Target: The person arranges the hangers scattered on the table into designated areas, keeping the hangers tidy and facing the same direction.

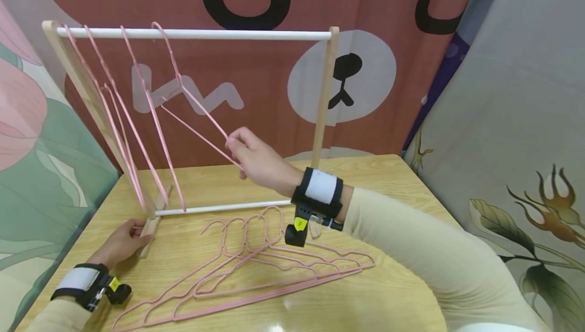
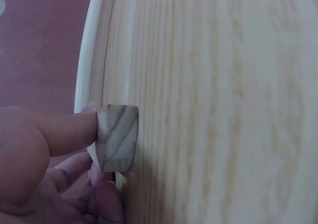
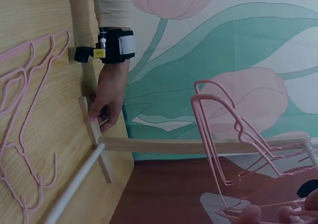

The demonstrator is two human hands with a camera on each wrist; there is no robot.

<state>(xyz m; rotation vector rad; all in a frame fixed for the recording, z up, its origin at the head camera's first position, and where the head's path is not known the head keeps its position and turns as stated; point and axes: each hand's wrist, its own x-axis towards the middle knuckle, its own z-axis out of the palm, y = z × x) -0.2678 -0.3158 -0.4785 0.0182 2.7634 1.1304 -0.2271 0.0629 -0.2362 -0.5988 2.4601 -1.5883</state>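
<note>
Taking the rack (image 1: pixel 247 34) as landmark, a cloth with pale flowers and green leaves (image 1: pixel 59 179) hangs beyond its left side. The left hand (image 1: pixel 122 243) is low at the rack's left end, its fingers clamped on the rack's left foot (image 1: pixel 151 233): the thumb presses one face of the wood and bent fingertips lie against the other side. A strap with a small camera (image 1: pixel 84 284) circles that wrist.

Three pink hangers (image 1: pixel 122 102) hang near one another from the left part of the rack's top rod. Just right of them is a fourth pink hanger (image 1: pixel 204 109), its hook over the same rod and its body slanting out toward the front of the rack. The right hand (image 1: pixel 262 162), in front of the rack's middle, has thumb and fingers together, pinching this hanger near its right end.

Before the rack, below the lower rod (image 1: pixel 219 208), several loose hangers (image 1: pixel 256 297) lie overlapping on the wooden table (image 1: pixel 393 291), hooks toward the rack. Behind the rack is a brown cloth with a cartoon face (image 1: pixel 260 83); well beyond the rack's right upright (image 1: pixel 325 93) hangs a grey floral cloth (image 1: pixel 516 119).
</note>
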